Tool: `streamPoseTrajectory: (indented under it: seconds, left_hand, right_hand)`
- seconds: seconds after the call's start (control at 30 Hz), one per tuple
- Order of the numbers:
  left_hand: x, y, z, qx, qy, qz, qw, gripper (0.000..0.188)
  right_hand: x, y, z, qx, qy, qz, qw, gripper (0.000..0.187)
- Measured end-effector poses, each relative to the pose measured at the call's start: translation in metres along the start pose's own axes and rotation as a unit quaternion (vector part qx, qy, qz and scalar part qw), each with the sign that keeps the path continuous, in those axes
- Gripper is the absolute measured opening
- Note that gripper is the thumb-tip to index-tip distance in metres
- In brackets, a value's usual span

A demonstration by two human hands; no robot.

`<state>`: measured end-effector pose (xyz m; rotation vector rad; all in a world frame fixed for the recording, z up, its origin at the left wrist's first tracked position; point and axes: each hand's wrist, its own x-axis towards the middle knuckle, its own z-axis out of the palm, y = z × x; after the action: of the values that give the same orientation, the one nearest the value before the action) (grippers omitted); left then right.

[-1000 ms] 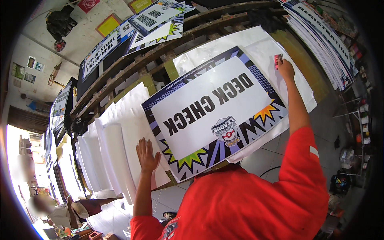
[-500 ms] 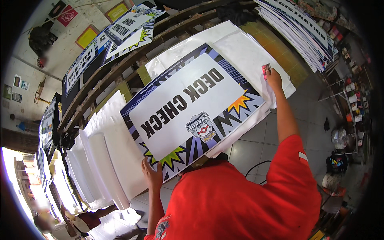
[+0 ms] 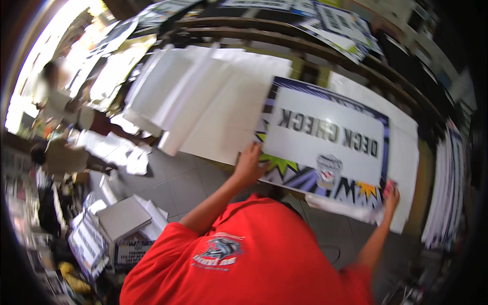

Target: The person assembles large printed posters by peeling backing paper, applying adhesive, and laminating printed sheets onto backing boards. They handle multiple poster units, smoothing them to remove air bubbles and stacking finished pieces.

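Observation:
A large rectangular sign board (image 3: 305, 122) with a white centre, black lettering upside down to me and a purple, green and orange comic-style border lies on the work table. My left hand (image 3: 250, 163) rests at its near left corner, thumb and fingers apart beside the green starburst. At the near right corner, my right hand (image 3: 392, 198) is closed on a small red-pink object (image 3: 389, 187); blur and the fingers hide its kind. White sheets (image 3: 406, 152) lie beneath the board and stick out past its right side.
Large white sheets (image 3: 223, 96) with curled edges cover the table's left part. More printed signs (image 3: 338, 23) lie beyond the wooden slats (image 3: 284, 40). A stack of boards (image 3: 443, 188) stands at right. Boxes (image 3: 124, 218) sit on the floor at left, where other people (image 3: 66, 152) are.
My view has swung left, so the board appears farther right. My right hand with the red-pink object has come nearer along the board's right side. My left hand stays at the near left corner.

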<state>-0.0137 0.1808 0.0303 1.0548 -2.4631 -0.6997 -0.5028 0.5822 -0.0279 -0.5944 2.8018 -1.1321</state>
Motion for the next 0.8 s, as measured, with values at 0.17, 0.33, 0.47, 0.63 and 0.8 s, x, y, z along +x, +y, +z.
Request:
streamPoseTrajectory:
  seconds: [0.17,0.33,0.47,0.63,0.8]
  left_hand:
    - [-0.013,-0.013,0.008,0.016,0.034,0.013,0.999,0.063]
    - [-0.027,-0.007,0.004,0.048,0.051,0.038,0.997,0.059]
    - [-0.043,0.001,-0.004,-0.004,0.054,-0.021,0.998,0.054]
    - [-0.049,0.005,-0.002,-0.036,0.071,-0.089,0.993,0.050]
    - [-0.039,0.005,0.010,-0.036,0.092,-0.139,0.985,0.049]
  right_hand:
    - [-0.012,-0.052,0.013,0.007,0.047,-0.021,0.999,0.040]
    - [-0.014,-0.057,0.005,0.030,0.017,-0.043,0.998,0.034]
    - [-0.010,-0.048,0.001,0.078,0.008,-0.019,0.997,0.034]
    - [-0.001,-0.041,-0.008,0.283,-0.100,0.058,0.952,0.029]
    - [0.009,-0.029,-0.025,0.422,-0.210,0.156,0.868,0.029]
